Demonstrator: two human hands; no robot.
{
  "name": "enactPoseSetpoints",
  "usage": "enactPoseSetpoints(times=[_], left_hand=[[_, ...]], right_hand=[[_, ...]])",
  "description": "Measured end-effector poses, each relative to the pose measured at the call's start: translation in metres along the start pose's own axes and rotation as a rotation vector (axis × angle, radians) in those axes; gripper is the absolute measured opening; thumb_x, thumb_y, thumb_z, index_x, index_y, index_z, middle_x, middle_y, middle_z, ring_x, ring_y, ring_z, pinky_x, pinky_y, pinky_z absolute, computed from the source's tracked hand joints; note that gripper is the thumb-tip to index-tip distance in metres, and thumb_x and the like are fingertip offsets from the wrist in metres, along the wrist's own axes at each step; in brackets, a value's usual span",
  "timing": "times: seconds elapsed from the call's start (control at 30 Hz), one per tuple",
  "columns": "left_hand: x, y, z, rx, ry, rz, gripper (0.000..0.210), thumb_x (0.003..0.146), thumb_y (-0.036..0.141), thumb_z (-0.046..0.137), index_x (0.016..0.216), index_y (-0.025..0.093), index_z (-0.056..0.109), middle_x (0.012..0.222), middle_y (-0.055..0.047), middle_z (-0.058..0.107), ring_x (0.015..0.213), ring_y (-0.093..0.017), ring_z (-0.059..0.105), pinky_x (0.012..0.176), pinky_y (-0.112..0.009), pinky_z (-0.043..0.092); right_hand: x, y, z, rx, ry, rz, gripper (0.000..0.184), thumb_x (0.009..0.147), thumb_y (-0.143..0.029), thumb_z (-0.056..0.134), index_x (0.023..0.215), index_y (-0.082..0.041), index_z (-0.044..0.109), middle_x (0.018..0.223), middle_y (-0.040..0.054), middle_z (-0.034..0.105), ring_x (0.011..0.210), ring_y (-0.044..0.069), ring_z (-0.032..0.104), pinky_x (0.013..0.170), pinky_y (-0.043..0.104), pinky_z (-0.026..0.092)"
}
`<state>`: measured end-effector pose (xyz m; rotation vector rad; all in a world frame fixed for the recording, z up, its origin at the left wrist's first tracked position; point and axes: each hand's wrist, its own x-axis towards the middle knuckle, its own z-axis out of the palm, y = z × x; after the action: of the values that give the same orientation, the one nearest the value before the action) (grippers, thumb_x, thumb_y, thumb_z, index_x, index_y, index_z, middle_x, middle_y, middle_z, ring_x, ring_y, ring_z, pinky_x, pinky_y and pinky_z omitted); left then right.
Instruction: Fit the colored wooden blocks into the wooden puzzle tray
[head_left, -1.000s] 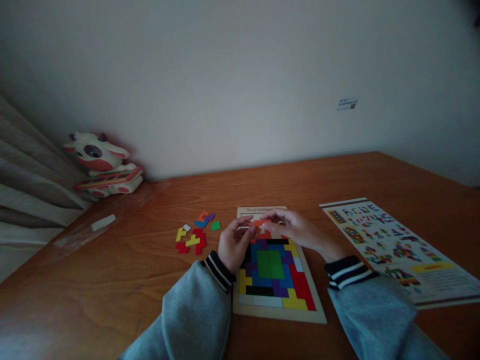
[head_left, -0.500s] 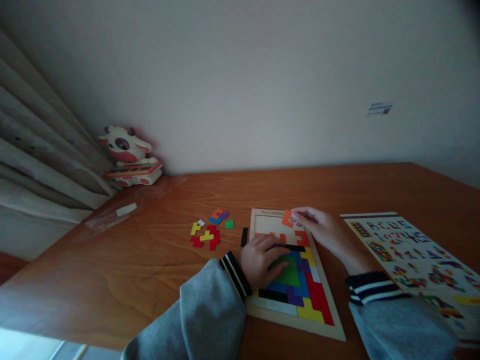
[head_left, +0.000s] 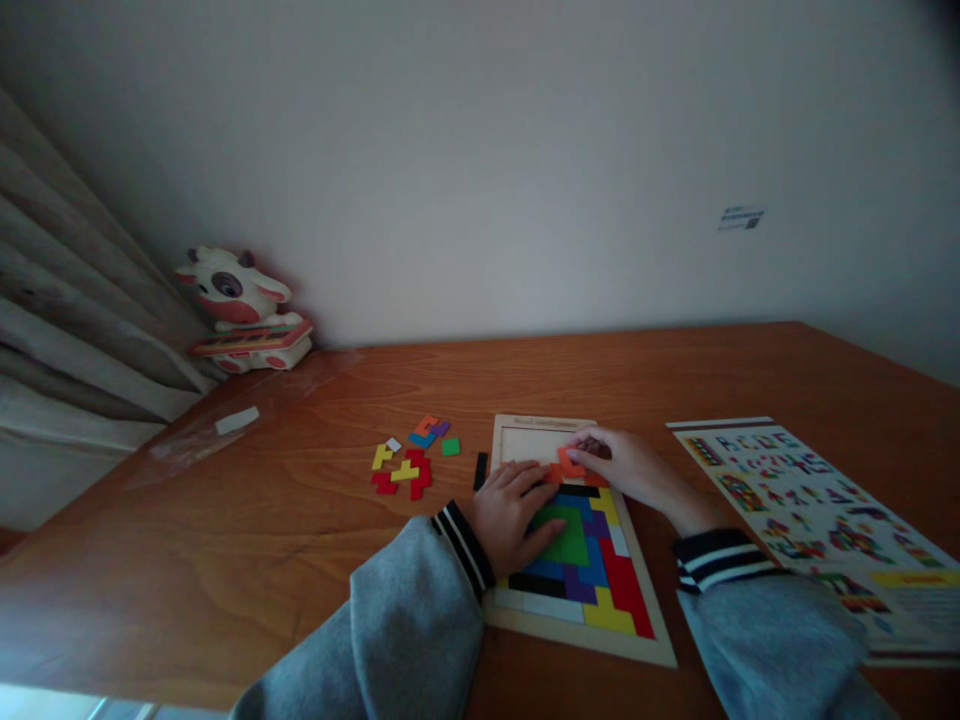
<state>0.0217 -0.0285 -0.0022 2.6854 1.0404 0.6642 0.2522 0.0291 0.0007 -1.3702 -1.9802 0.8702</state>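
A wooden puzzle board lies before me, its lower part filled with flat coloured pieces such as a green one and a red one. My left hand lies over the board's left side with its fingers spread, hiding the pieces under it. Between the thumb and fingers of my right hand is an orange puzzle piece, low over the board beside other orange pieces. Whether it touches the board I cannot tell. The board's far part shows bare wood.
Left of the board lie several loose pieces, among them a yellow one, a green square and a black bar. A printed pattern sheet lies to the right. A toy cow with a keyboard stands at the back left.
My right hand has brought the orange piece down and nearer, from the board's far edge to the row of orange pieces. My left hand stays on the board. The whole view has shifted slightly.
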Motion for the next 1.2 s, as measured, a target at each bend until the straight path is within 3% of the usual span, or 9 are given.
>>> enactPoseSetpoints(times=[0.2,0.53,0.7,0.87,1.07,1.2], left_hand=[[0.0,-0.001,0.001,-0.002,0.012,0.011,0.044,0.091,0.042,0.054,0.126,0.016,0.058,0.135,-0.012,0.056,0.127,-0.03,0.048,0.107,-0.051,0.041],[-0.001,-0.003,0.003,-0.006,0.017,0.012,0.044,0.091,0.042,0.054,0.128,0.018,0.057,0.136,-0.012,0.055,0.129,-0.029,0.046,0.108,-0.051,0.039],[-0.001,-0.002,0.002,-0.001,0.019,0.016,0.043,0.091,0.04,0.054,0.128,0.018,0.057,0.135,-0.012,0.055,0.128,-0.029,0.046,0.108,-0.051,0.04],[0.0,-0.001,0.002,0.013,0.011,0.01,0.042,0.092,0.041,0.052,0.128,0.018,0.057,0.137,-0.01,0.055,0.13,-0.029,0.046,0.111,-0.051,0.036],[0.007,-0.002,-0.005,-0.002,-0.142,0.153,0.049,0.098,0.039,0.041,0.144,0.02,0.038,0.149,-0.007,0.043,0.141,-0.025,0.032,0.118,-0.049,0.024],[0.01,-0.003,-0.007,-0.009,-0.187,0.186,0.05,0.099,0.04,0.039,0.143,0.018,0.039,0.147,-0.009,0.045,0.142,-0.025,0.03,0.118,-0.048,0.024]], right_hand=[[-0.001,0.008,0.001,-0.087,0.035,-0.052,0.03,0.082,-0.04,0.062,0.103,-0.019,0.068,0.108,0.0109,0.064,0.094,0.024,0.064,0.084,0.039,0.05],[-0.001,0.007,0.0,-0.235,-0.014,-0.064,0.027,0.082,-0.047,0.066,0.095,-0.024,0.069,0.106,0.0076,0.058,0.105,0.026,0.056,0.094,0.042,0.043],[-0.001,0.007,-0.001,-0.232,0.011,-0.081,0.028,0.082,-0.049,0.066,0.095,-0.024,0.069,0.103,0.0073,0.058,0.101,0.025,0.057,0.092,0.04,0.045],[-0.003,0.009,-0.01,-0.141,0.004,-0.107,0.03,0.091,-0.044,0.053,0.1,-0.021,0.069,0.099,0.0085,0.061,0.089,0.022,0.06,0.083,0.037,0.048],[-0.005,0.017,-0.014,-0.146,0.052,-0.068,0.029,0.087,-0.044,0.058,0.095,-0.019,0.07,0.094,0.0074,0.058,0.082,0.02,0.059,0.079,0.035,0.049],[-0.005,0.016,-0.013,-0.186,0.019,-0.042,0.028,0.085,-0.046,0.06,0.091,-0.021,0.071,0.091,0.0066,0.057,0.082,0.02,0.058,0.079,0.035,0.047]])
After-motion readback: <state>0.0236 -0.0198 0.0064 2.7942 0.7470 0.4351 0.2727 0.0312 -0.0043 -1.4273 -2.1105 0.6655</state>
